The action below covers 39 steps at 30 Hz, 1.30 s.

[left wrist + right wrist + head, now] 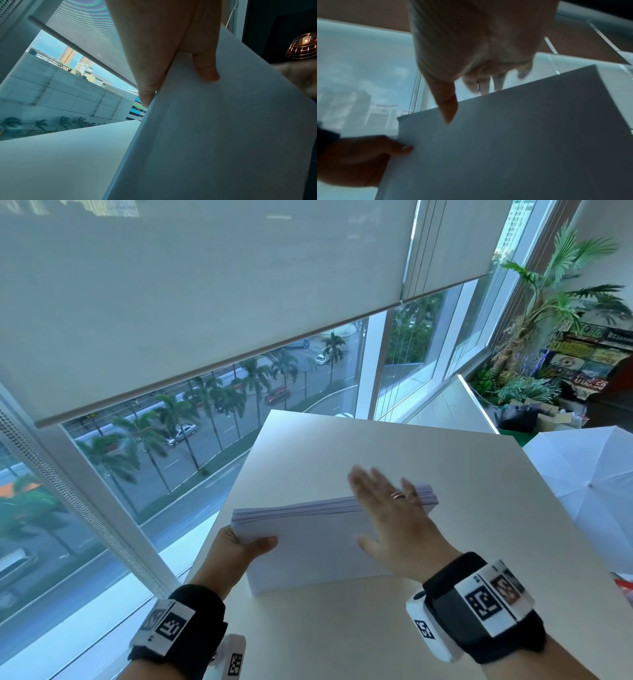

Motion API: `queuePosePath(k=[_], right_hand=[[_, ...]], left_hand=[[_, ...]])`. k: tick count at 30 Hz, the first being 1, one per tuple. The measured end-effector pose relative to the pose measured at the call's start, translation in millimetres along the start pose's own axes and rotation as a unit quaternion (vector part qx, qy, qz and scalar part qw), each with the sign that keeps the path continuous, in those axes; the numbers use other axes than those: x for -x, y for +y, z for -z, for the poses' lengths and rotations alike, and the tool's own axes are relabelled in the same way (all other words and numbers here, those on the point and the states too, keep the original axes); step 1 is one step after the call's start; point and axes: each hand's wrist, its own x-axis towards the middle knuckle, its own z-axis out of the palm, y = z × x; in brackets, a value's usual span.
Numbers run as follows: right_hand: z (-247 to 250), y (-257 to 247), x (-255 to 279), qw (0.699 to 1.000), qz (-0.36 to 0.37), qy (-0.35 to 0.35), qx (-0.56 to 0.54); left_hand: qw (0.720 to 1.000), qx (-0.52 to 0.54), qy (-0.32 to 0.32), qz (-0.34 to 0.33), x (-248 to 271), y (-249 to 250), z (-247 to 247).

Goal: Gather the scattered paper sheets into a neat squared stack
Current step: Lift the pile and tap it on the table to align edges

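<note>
A thick stack of white paper sheets [308, 542] stands on its long edge on the white table [376, 628], leaning toward me. My left hand [239, 546] grips the stack's upper left corner, thumb on the near face and fingers behind; the left wrist view shows that thumb [205, 67] pressed on the paper [223, 135]. My right hand [394, 515] is flat with straight, spread fingers over the stack's top right edge, blurred by motion. In the right wrist view its fingers [481, 83] reach past the top edge of the stack [505, 148].
The table stands against a large window [205, 412] with a half-lowered roller blind [205, 285]. A white umbrella-like diffuser [589, 484] sits just off the table's right edge. Potted plants [548, 302] and boxes fill the far right corner.
</note>
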Motion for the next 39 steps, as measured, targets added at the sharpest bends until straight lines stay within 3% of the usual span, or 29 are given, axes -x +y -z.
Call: queuePosePath(k=[2,5,8,9,13,17,18,21,23,27,31,33,35,38,39], right_hand=[[-0.5,-7.9,-3.7,0.999,0.012,-0.050,-0.001],[0.2,-21.5,-9.7,0.999,0.035,0.033,0.022],[-5.0,-34.7,-16.9,0.997,0.069,-0.001,0.025],[-3.8,-41.7,-17.1,0.996,0.063,-0.051,0.023],[-6.8,-45.9,-16.9,0.997,0.061,-0.002,0.043],[-6.0,-39.9,-18.1,0.996,0.067,-0.031,0.044],[-4.5,-35.3,-17.1,0.997,0.068,-0.009,0.044],[0.9,-17.6,-13.5,0.997,0.002,0.075,0.020],[2.9,-0.9,-7.2,0.995,-0.028,0.091,0.006],[9.3,26.3,5.1,0.994,-0.091,-0.042,0.036],[3.6,52.9,8.8,0.983,-0.158,0.080,-0.044],[0.5,64.9,8.6,0.963,-0.202,0.061,-0.165],[-10.1,76.4,10.2,0.919,-0.214,0.041,-0.329],[-28.4,81.6,15.7,0.782,-0.212,0.080,-0.580],[-33.5,80.2,17.4,0.752,-0.207,0.095,-0.619]], left_hand=[[1.000,0.000,0.005,0.003,-1.3,-1.4,1.3],[1.000,-0.006,0.005,0.001,-0.3,-1.1,1.3],[1.000,-0.006,0.001,0.000,0.8,0.2,0.2],[1.000,-0.005,0.000,-0.001,0.8,0.5,0.4],[1.000,-0.004,0.000,-0.006,0.8,0.7,1.4],[1.000,-0.006,-0.002,-0.003,0.8,-0.3,1.8],[1.000,-0.008,-0.002,-0.004,0.4,-0.4,1.8],[1.000,-0.009,-0.005,-0.007,-0.4,-0.1,1.8],[1.000,-0.011,-0.007,-0.008,-0.8,-0.3,1.6],[1.000,-0.013,-0.007,-0.007,-2.6,-3.9,4.0],[1.000,-0.011,-0.011,-0.004,-3.8,-7.0,4.9],[1.000,-0.014,-0.011,-0.001,-4.1,-8.2,4.9],[1.000,-0.008,-0.006,-0.003,-4.0,-9.2,4.4],[1.000,0.003,0.012,-0.012,-3.1,-9.6,1.1],[1.000,0.003,0.018,-0.016,-2.7,-9.9,0.1]])
